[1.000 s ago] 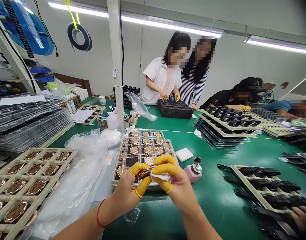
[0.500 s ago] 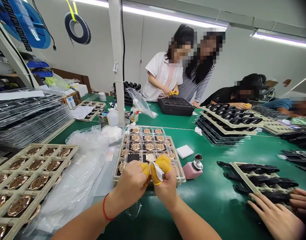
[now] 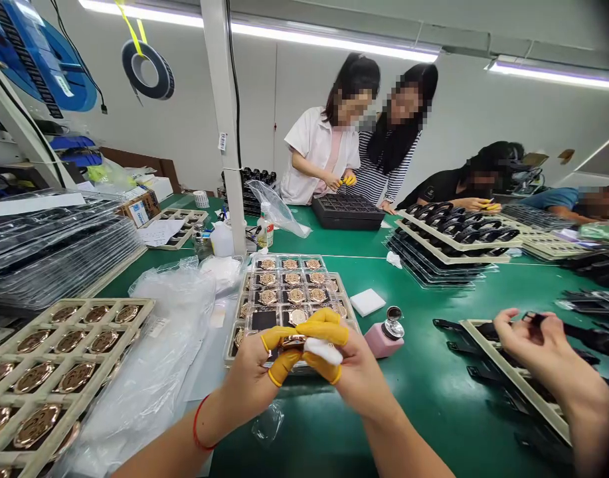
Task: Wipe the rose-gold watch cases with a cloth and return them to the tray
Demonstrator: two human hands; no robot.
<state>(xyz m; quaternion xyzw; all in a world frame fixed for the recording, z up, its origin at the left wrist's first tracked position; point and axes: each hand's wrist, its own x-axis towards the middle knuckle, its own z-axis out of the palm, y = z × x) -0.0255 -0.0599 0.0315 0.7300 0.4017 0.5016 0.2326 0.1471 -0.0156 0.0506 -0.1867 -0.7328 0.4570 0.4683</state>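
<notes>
My left hand [image 3: 257,365], with yellow finger cots and a red cord at the wrist, pinches a rose-gold watch case [image 3: 293,341] by its edge. Opposite it, my right hand [image 3: 351,358], also in yellow finger cots, presses a folded white wipe [image 3: 324,350] against the case. Both hands are held above the near edge of a clear tray [image 3: 229,355] of similar rose-gold cases. One compartment [image 3: 264,320] in that tray shows only its black lining. A pink pump bottle [image 3: 384,336] stands just right of the tray.
A white pad [image 3: 367,302] lies behind the bottle. Crumpled plastic bags [image 3: 149,358] and a beige tray of cases [image 3: 97,375] are at left. A co-worker's hand [image 3: 538,345] holds a black watch strap over another tray [image 3: 528,385] at right. More people work across the bench.
My fingers have opened out from a closed bunch, and the watch case now shows between my hands beside the wipe. The co-worker's hand at right has lifted a strap.
</notes>
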